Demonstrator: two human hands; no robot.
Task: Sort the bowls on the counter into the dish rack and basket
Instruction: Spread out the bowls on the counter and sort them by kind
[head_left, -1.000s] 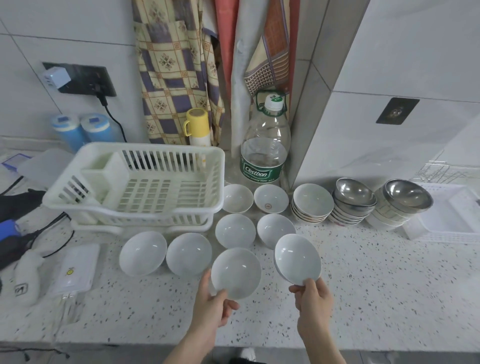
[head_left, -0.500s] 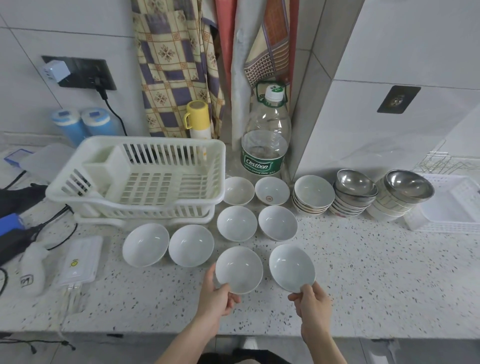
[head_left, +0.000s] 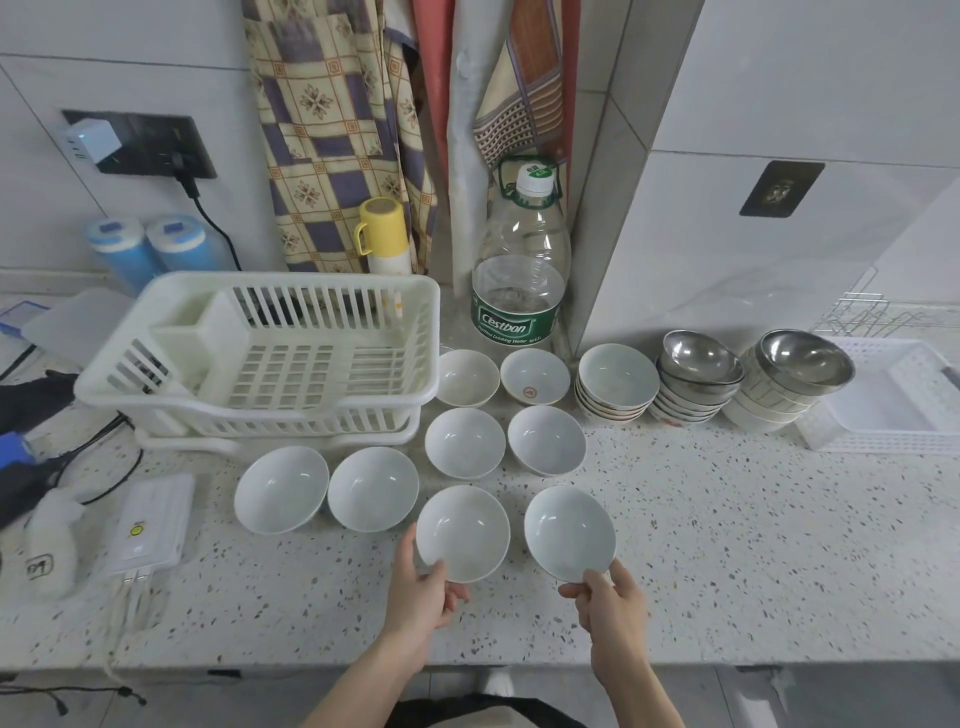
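Nearest the camera, left hand (head_left: 423, 590) pinches the near rim of a plain white ceramic bowl (head_left: 462, 532), thumb over the lip, fingers curled under, clamped on it. Right hand (head_left: 613, 605) does the same on a second plain white ceramic bowl (head_left: 570, 532), fingers closed on its near edge; this one tilts up toward the far side. Cannot tell if either base is touching the speckled stone counter (head_left: 727, 545) or just off it. Step in hand, as I judge it: grasping the first pair, sorting barely started, since the white slotted plastic dish rack (head_left: 260, 364) holds no bowls. Just beyond the held pair sit two more white bowls (head_left: 465, 441) side by side, and to their left another two white bowls (head_left: 327, 488) just in front of the rack. Farther back, two small cream bowls (head_left: 501, 376), then a stack of patterned white bowls (head_left: 618, 382) and two stacks topped by steel bowls (head_left: 753, 374). At far right, the shallow white plastic basket (head_left: 893, 410), also without bowls, as far as visible. The next move likely calls for lifting both bowls clear of their neighbours, swinging them left and back to the rack, and setting each down without knocking the rims together or clipping the rack wall.
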